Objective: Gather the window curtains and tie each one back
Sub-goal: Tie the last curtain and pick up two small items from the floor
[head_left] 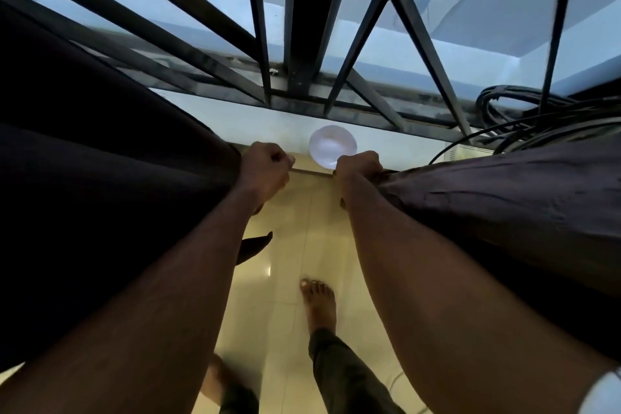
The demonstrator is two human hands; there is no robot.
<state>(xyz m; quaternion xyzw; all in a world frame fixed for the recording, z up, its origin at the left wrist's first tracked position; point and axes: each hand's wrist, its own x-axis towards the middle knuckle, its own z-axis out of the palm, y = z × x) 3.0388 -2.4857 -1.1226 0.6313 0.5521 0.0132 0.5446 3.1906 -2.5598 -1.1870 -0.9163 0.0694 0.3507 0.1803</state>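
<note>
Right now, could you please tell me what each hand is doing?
Left hand: closed, gripping the left curtain.
Right hand: closed, gripping the right curtain.

Near-black folds of the left curtain (pixel 100 161) are filling nine o'clock, while the right curtain (pixel 504 205) at three o'clock is showing dark brown with a faint sheen; a white bowl (pixel 331 144) is gleaming at twelve, dark metal window bars (pixel 299 27) are crossing pale blue-grey glass, and glossy cream floor tiles (pixel 289 279) are glowing below
</note>
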